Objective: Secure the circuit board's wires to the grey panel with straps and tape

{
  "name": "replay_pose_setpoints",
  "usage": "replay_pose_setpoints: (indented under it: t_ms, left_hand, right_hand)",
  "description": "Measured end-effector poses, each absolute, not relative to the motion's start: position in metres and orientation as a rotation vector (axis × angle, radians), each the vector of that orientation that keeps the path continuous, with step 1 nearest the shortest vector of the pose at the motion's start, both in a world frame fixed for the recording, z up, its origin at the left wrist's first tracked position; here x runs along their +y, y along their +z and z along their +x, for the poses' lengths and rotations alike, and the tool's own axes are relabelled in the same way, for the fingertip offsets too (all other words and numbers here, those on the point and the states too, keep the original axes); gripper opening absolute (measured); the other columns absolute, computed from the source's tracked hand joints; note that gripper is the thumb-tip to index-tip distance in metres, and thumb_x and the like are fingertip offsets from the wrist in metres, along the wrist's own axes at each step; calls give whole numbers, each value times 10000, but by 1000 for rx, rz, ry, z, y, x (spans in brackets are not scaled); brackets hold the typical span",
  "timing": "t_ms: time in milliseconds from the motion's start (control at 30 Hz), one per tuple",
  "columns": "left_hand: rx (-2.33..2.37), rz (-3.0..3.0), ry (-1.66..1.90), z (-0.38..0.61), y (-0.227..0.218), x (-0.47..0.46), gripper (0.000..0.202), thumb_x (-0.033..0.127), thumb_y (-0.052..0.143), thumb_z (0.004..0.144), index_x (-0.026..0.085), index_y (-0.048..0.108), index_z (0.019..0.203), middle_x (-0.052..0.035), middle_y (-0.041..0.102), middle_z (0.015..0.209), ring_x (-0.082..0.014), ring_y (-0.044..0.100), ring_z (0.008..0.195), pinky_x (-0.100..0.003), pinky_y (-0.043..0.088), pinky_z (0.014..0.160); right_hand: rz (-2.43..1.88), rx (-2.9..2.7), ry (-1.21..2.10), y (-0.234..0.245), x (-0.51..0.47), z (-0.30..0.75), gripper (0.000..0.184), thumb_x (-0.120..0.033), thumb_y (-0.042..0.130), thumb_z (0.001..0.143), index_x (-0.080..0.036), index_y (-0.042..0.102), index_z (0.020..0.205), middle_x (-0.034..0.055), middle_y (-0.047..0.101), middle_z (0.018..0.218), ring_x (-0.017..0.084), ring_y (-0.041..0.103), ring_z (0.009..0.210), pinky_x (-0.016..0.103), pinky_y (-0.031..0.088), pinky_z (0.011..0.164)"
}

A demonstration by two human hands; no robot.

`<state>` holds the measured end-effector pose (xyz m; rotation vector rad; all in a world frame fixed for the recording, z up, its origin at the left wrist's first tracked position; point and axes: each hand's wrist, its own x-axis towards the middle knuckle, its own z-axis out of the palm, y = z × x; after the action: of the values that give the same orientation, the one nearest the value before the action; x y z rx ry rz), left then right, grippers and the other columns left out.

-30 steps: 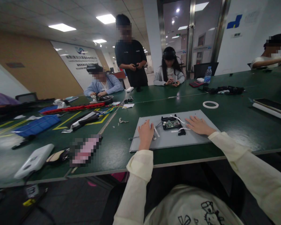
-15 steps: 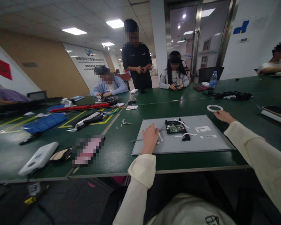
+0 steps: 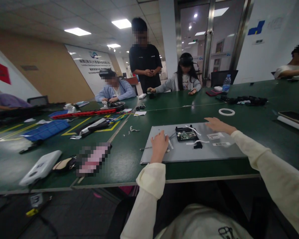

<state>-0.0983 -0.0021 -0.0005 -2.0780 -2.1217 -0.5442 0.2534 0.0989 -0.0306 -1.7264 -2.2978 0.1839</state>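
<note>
A flat grey panel point(image 3: 229, 153) lies on the green table in front of me. A black-framed green circuit board point(image 3: 186, 135) sits on it, with white tape strips point(image 3: 201, 142) and a small black part point(image 3: 197, 145) beside it. My left hand point(image 3: 159, 145) rests on the panel's left side, fingers apart, near a thin cable and a white strip point(image 3: 170, 143). My right hand point(image 3: 219, 126) hovers over the panel's far right edge, fingers stretched out, with nothing visible in it. Behind it, a roll of white tape point(image 3: 226, 112) lies flat on the table.
A pink phone point(image 3: 94, 159), a white device point(image 3: 41, 167) and a blue tray point(image 3: 47, 129) stand at the left. Black cables point(image 3: 249, 100) and a water bottle point(image 3: 226, 83) lie farther right. Several people are across the table; one person point(image 3: 144, 61) stands.
My right hand has let go of the tape roll and moved left over the panel. The roll is slightly nearer. A person across the table has stretched an arm out sideways.
</note>
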Motion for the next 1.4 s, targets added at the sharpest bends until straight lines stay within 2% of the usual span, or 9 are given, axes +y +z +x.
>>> replay_pose_setpoints:
  t_ms: [133, 267, 400, 733, 933, 1067, 1133, 1267, 1400]
  left_hand:
    - [-2111, -2075, -563, -98, 2, -4, 367, 309, 383, 940, 177, 496, 1263, -138, 649, 1161, -250, 578, 1118, -426, 347, 1007]
    - [-2111, -2066, -571, -98, 3, -5, 363, 306, 386, 937, 180, 499, 1257, -134, 643, 1181, -251, 574, 1125, -424, 348, 1007]
    - [-2104, -2070, -612, -98, 2, -5, 367, 308, 390, 933, 174, 500, 1256, -136, 641, 1186, -255, 578, 1113, -431, 350, 1004]
    - [-2125, -2144, -658, -95, 2, -7, 371, 312, 412, 934, 182, 491, 1273, -130, 645, 1166, -238, 559, 1153, -407, 356, 1007]
    - [-1956, -2458, -661, -104, 20, -41, 443, 414, 383, 943, 219, 466, 1333, -106, 527, 1358, -201, 486, 1253, -359, 341, 1057]
    - [-1695, -2873, -217, -120, 23, -80, 627, 552, 568, 812, 332, 419, 1380, -59, 333, 1515, -261, 288, 1396, -471, 224, 1128]
    - [-1624, -2911, -137, -124, 20, -91, 671, 545, 616, 779, 358, 406, 1388, -53, 303, 1529, -272, 247, 1413, -505, 167, 1140]
    - [-1609, -2841, -174, -124, 14, -93, 670, 545, 648, 754, 392, 425, 1367, -41, 285, 1535, -287, 227, 1416, -550, 153, 1131]
    - [-1595, -2687, -201, -120, 16, -86, 771, 582, 696, 687, 382, 417, 1377, -48, 230, 1557, -321, 161, 1432, -607, 87, 1125]
  right_hand:
    - [-1308, -2591, 197, -15, 58, 196, 635, -611, 267, 924, -319, 281, 1488, 6, 224, 1557, 307, 154, 1432, 551, 204, 1127]
    - [-1377, -2540, 232, -22, 29, 170, 677, -635, 196, 925, -281, 281, 1495, 54, 253, 1545, 309, 201, 1420, 559, 206, 1117]
    - [-1419, -2481, 344, -40, 21, 176, 683, -623, 118, 936, -277, 197, 1519, 35, 183, 1566, 258, 192, 1429, 502, 204, 1135]
    - [-1523, -2401, 233, -58, 0, 205, 663, -617, 161, 939, -288, 235, 1510, 62, 263, 1540, 265, 259, 1407, 495, 231, 1129]
    - [-1564, -2292, 294, -57, -31, 233, 648, -606, 191, 939, -294, 236, 1506, 61, 286, 1531, 259, 224, 1420, 502, 242, 1133]
    - [-1511, -2154, 353, -43, -43, 247, 648, -569, 185, 952, -251, 197, 1516, 57, 158, 1572, 238, 154, 1438, 458, 226, 1156]
    - [-1422, -2184, 286, -30, -52, 245, 659, -576, 253, 942, -252, 207, 1514, 61, 120, 1579, 257, 145, 1440, 477, 216, 1154]
    - [-1113, -2547, 113, -7, -81, 220, 697, -630, 487, 842, -374, 316, 1467, 5, 192, 1564, 329, 102, 1438, 593, 89, 1137]
    - [-984, -2701, 123, -6, -103, 198, 735, -670, 543, 783, -408, 356, 1443, 0, 221, 1555, 380, 97, 1426, 673, 1, 1086]
